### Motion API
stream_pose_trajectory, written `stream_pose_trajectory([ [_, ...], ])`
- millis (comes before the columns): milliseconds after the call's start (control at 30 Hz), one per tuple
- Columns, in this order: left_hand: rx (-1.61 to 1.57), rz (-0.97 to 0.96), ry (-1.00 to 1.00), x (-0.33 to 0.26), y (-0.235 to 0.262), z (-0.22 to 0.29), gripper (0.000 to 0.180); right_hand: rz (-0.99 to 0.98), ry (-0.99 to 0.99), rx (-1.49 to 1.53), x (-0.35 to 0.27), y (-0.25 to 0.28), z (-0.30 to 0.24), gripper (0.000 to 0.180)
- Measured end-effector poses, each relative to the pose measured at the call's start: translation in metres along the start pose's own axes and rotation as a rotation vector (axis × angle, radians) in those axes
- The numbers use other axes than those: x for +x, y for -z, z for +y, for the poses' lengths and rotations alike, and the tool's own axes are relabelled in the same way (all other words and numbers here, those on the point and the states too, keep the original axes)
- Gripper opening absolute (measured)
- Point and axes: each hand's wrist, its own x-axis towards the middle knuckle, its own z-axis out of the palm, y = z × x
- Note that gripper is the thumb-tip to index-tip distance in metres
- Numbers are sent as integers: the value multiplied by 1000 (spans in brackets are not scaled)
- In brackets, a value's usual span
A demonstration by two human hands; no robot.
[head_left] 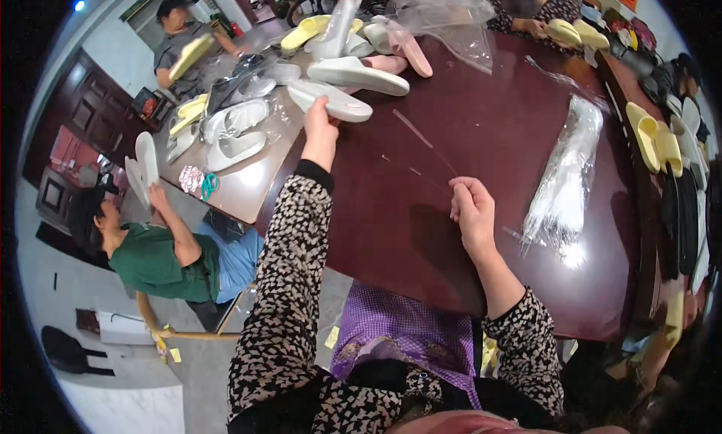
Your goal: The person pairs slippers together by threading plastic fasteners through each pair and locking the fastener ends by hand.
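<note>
My left hand [322, 137] reaches forward over the table's left part and grips a pale grey slipper [342, 107] by its near edge. Close to the table's middle, my right hand [474, 212] pinches the end of a thin clear plastic strip [414, 128], which slants away toward the upper left. Just beyond the gripped slipper lies another pale slipper [361, 74]. To the right of my right hand rests a bundle of thin clear strips [568, 171] in a plastic bag.
White slippers [237, 152], pink slippers [410, 50] and teal-handled scissors [210, 186] lie on the left and far side. Yellow slippers [653, 137] line the right ledge. Co-workers handle slippers: one in green [162, 257] at left, others across the table [508, 20].
</note>
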Motion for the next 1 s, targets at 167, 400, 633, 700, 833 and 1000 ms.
stream_pose_trajectory([
  [167,106,-117,-385,-58,-15,33,25,94,69,115,10,11,-9,13],
  [400,24,-468,-496,-178,-54,76,23,148,119,196,17,22,-11,13],
  [633,38,-549,-478,-224,-75,95,25,132,211,141,18,21,-11,16],
  [700,40,-552,-471,-225,-76,94,24,118,188,95,17,20,-12,17],
  [833,-13,-566,-391,-218,-82,92,20,65,138,-15,14,19,-12,21],
  [1000,375,-545,-346,-191,-85,55,23,54,87,-108,20,27,-6,26],
])
